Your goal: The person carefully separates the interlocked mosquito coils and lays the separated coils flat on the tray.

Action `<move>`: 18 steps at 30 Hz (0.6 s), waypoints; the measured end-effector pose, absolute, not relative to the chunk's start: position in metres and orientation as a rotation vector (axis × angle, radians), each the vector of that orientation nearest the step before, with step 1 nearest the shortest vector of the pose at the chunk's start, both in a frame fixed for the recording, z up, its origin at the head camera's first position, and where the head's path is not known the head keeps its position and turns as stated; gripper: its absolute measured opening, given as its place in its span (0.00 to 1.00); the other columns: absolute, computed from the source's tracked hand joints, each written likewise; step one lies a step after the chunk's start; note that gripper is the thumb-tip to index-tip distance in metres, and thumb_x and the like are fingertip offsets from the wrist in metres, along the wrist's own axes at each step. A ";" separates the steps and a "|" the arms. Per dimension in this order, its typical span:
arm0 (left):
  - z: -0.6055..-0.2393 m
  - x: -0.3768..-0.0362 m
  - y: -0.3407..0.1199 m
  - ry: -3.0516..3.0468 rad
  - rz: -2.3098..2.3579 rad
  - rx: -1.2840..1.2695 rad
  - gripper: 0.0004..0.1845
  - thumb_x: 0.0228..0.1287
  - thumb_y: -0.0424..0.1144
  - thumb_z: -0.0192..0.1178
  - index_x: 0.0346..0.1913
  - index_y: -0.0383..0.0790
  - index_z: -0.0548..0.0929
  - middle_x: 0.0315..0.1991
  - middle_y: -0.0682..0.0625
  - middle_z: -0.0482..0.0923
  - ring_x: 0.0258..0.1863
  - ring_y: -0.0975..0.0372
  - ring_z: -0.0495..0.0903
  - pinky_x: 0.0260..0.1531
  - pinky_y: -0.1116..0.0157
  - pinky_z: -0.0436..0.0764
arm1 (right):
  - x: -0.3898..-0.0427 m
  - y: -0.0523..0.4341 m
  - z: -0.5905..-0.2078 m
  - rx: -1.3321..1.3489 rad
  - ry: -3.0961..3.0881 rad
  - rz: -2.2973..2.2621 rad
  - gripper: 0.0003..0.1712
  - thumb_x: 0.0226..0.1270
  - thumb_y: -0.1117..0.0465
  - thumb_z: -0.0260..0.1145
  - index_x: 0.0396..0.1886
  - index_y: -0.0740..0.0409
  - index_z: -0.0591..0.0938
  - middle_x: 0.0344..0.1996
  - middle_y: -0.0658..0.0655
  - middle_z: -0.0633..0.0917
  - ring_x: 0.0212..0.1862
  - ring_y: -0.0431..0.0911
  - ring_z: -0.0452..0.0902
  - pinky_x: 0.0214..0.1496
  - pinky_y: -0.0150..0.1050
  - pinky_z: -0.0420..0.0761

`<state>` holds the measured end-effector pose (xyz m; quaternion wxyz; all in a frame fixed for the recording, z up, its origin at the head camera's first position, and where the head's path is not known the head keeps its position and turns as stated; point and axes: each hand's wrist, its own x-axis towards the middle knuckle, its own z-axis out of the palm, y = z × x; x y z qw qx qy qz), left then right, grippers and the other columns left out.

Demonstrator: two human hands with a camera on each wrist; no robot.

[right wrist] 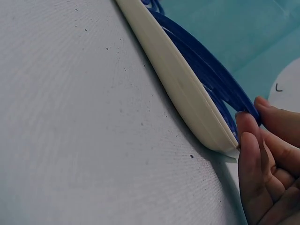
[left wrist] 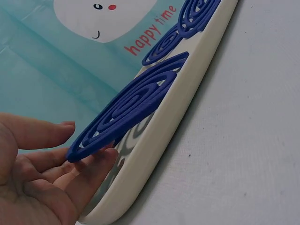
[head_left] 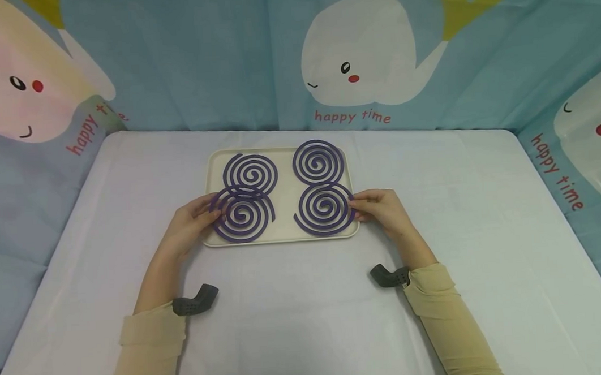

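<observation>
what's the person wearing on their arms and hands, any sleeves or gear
Both arms wear long, pale beige sleeves pushed up short of the wrists. A small dark grey device with an angled, elbow-like shape is strapped at each wrist, just ahead of each cuff. The left hand and right hand are bare: no gloves, rings or watches show.

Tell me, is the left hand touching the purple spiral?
Touching. The left wrist view shows the left hand with fingertips under the purple spiral's lifted edge.
</observation>
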<state>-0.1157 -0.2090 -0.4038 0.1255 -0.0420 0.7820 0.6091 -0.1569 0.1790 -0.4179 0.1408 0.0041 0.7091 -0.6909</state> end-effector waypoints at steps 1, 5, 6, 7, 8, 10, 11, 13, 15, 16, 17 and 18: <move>-0.404 -0.116 -0.209 2.283 1.771 -0.121 0.29 0.68 0.32 0.52 0.68 0.26 0.58 0.65 0.30 0.62 0.63 0.45 0.65 0.56 0.76 0.70 | -0.157 0.179 -0.418 0.011 2.056 -1.993 0.17 0.59 0.75 0.64 0.45 0.86 0.74 0.21 0.50 0.85 0.20 0.38 0.79 0.25 0.29 0.82; -0.404 -0.116 -0.208 2.305 1.757 -0.138 0.28 0.69 0.33 0.52 0.68 0.27 0.59 0.64 0.31 0.64 0.63 0.46 0.66 0.58 0.74 0.69 | -0.158 0.180 -0.419 0.012 2.095 -1.972 0.18 0.59 0.74 0.64 0.45 0.85 0.75 0.21 0.49 0.85 0.21 0.38 0.79 0.26 0.29 0.82; -0.403 -0.116 -0.208 2.325 1.740 -0.143 0.28 0.69 0.33 0.52 0.68 0.28 0.60 0.63 0.32 0.65 0.63 0.46 0.66 0.59 0.72 0.69 | -0.158 0.180 -0.419 0.014 2.109 -1.963 0.18 0.59 0.74 0.64 0.45 0.85 0.75 0.22 0.48 0.85 0.21 0.38 0.79 0.26 0.29 0.83; -0.402 -0.115 -0.209 2.352 1.714 -0.146 0.28 0.69 0.34 0.53 0.68 0.28 0.61 0.63 0.32 0.66 0.62 0.46 0.67 0.60 0.69 0.68 | -0.158 0.180 -0.419 0.019 2.124 -1.952 0.18 0.59 0.74 0.64 0.45 0.85 0.75 0.22 0.48 0.85 0.22 0.38 0.79 0.27 0.29 0.83; -0.401 -0.115 -0.209 2.376 1.692 -0.149 0.28 0.69 0.35 0.53 0.68 0.28 0.62 0.62 0.32 0.67 0.62 0.46 0.67 0.62 0.65 0.68 | -0.158 0.181 -0.419 0.027 2.138 -1.940 0.18 0.58 0.74 0.65 0.45 0.84 0.76 0.22 0.48 0.85 0.22 0.38 0.80 0.27 0.30 0.83; -0.399 -0.113 -0.211 2.430 1.637 -0.149 0.28 0.69 0.37 0.54 0.67 0.29 0.63 0.61 0.33 0.67 0.62 0.45 0.67 0.64 0.59 0.65 | -0.158 0.181 -0.419 0.045 2.159 -1.921 0.18 0.57 0.73 0.66 0.45 0.83 0.77 0.23 0.48 0.85 0.23 0.38 0.80 0.29 0.30 0.83; -0.398 -0.113 -0.211 2.453 1.615 -0.147 0.28 0.68 0.37 0.54 0.67 0.29 0.63 0.61 0.33 0.67 0.62 0.45 0.67 0.65 0.56 0.64 | -0.157 0.181 -0.419 0.050 2.167 -1.911 0.17 0.57 0.73 0.66 0.45 0.82 0.77 0.23 0.48 0.85 0.23 0.38 0.80 0.29 0.30 0.83; -0.396 -0.111 -0.213 2.490 1.583 -0.149 0.28 0.68 0.39 0.55 0.66 0.29 0.64 0.62 0.33 0.67 0.64 0.45 0.65 0.65 0.52 0.62 | -0.157 0.181 -0.420 0.052 2.173 -1.901 0.18 0.57 0.73 0.67 0.45 0.82 0.77 0.25 0.48 0.86 0.24 0.38 0.81 0.32 0.31 0.84; -0.394 -0.109 -0.214 2.508 1.573 -0.157 0.28 0.68 0.40 0.54 0.66 0.29 0.65 0.62 0.34 0.67 0.64 0.45 0.64 0.64 0.51 0.63 | -0.157 0.183 -0.421 0.048 2.176 -1.906 0.19 0.57 0.73 0.67 0.47 0.82 0.77 0.26 0.50 0.86 0.26 0.38 0.82 0.34 0.31 0.84; -0.394 -0.108 -0.214 2.520 1.569 -0.164 0.28 0.69 0.41 0.54 0.66 0.29 0.66 0.62 0.34 0.68 0.64 0.45 0.65 0.64 0.50 0.63 | -0.157 0.183 -0.421 0.044 2.182 -1.909 0.19 0.57 0.73 0.66 0.47 0.81 0.77 0.27 0.50 0.86 0.27 0.38 0.82 0.35 0.31 0.84; -0.393 -0.106 -0.215 2.531 1.563 -0.176 0.27 0.69 0.42 0.54 0.66 0.30 0.66 0.62 0.35 0.68 0.64 0.45 0.65 0.64 0.50 0.64 | -0.157 0.184 -0.422 0.042 2.191 -1.908 0.19 0.57 0.73 0.66 0.47 0.81 0.77 0.27 0.51 0.86 0.27 0.38 0.82 0.35 0.32 0.84; -0.392 -0.105 -0.216 2.540 1.555 -0.193 0.27 0.69 0.43 0.53 0.65 0.31 0.67 0.62 0.35 0.69 0.63 0.46 0.66 0.63 0.50 0.65 | -0.157 0.185 -0.423 0.034 2.203 -1.903 0.19 0.58 0.73 0.66 0.48 0.81 0.77 0.28 0.52 0.86 0.28 0.38 0.82 0.36 0.32 0.84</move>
